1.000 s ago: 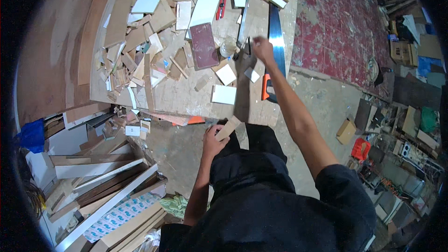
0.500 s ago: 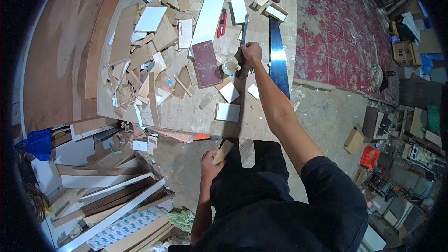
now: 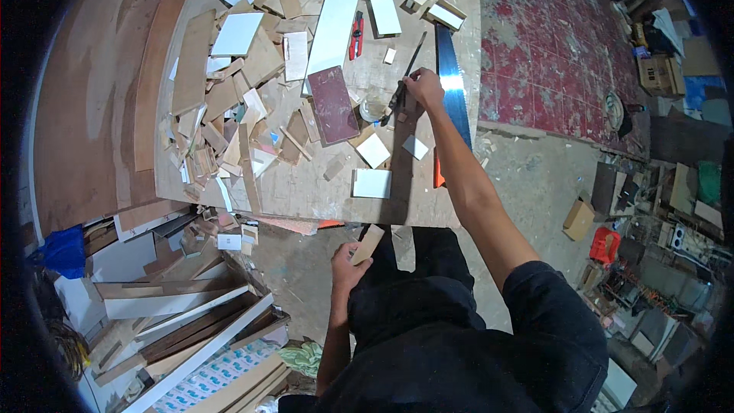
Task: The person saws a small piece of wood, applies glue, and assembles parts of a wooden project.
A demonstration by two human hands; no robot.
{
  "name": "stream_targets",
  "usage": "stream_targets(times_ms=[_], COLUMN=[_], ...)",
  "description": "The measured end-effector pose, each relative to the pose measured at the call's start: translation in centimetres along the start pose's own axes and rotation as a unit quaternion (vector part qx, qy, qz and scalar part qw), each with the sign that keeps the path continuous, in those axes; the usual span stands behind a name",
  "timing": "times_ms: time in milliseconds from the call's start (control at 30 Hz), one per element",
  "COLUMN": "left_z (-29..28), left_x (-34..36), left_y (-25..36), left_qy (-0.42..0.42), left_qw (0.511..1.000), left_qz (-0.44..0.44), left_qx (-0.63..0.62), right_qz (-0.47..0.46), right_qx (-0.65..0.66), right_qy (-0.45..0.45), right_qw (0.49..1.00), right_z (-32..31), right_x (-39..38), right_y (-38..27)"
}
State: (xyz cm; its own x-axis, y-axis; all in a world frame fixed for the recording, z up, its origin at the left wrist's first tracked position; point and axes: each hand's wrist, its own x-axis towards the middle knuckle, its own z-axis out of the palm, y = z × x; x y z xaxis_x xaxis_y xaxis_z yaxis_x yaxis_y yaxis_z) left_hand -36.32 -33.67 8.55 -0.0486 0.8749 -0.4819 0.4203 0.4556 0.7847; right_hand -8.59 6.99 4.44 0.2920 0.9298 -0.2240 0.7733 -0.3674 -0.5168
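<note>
My left hand (image 3: 348, 266), low beside my dark trousers and off the table's near edge, is closed around a small wooden block (image 3: 368, 245). Over the table, my right hand (image 3: 425, 89) has its fingers closed on a long, slim dark tool (image 3: 417, 52); its exact kind is unclear. One thin end points away from me, while the darker end slants down beside a small round clear jar (image 3: 373, 109). To that hand's right lies a handsaw with a shiny blade (image 3: 453, 80) and an orange handle (image 3: 439, 171). A maroon rectangular board (image 3: 332, 105) rests left of the jar.
Wood offcuts (image 3: 260, 57) cover the left of the worktable (image 3: 306, 191). Red-handled cutters (image 3: 356, 36) lie beside a long white board (image 3: 336, 15). Small white-faced pieces (image 3: 372, 183) sit near the front edge. Stacked planks (image 3: 206, 340) fill the floor at lower left.
The dark tool has swung, its far end tipping to the right. My right hand has shifted slightly right and nearer. My left hand still holds the block in about the same place.
</note>
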Motion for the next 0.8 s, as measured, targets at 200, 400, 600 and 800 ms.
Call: stream_targets(times_ms=[200, 400, 600, 800], left_z=[0.4, 0.8, 1.1, 3.0], left_x=[2.6, 4.1, 5.4, 3.9], left_y=[2.2, 4.6, 5.9, 8.1], left_qy=[-0.011, -0.018, -0.017, 0.025], left_qw=[1.000, 0.998, 0.997, 0.998], left_qz=[0.024, 0.041, 0.079, 0.037], left_qx=[0.004, -0.045, 0.019, 0.035], right_qz=[-0.056, -0.106, -0.205, -0.231], right_qx=[-0.018, -0.054, -0.202, -0.219], right_qy=[0.096, 0.021, -0.058, -0.114], right_qw=[0.994, 0.993, 0.956, 0.941], right_z=[-4.9, -6.1, -6.1, -6.2], right_x=[-8.1, -22.9, -23.7, -22.0], right_y=[4.7, 13.7, 16.5, 17.9])
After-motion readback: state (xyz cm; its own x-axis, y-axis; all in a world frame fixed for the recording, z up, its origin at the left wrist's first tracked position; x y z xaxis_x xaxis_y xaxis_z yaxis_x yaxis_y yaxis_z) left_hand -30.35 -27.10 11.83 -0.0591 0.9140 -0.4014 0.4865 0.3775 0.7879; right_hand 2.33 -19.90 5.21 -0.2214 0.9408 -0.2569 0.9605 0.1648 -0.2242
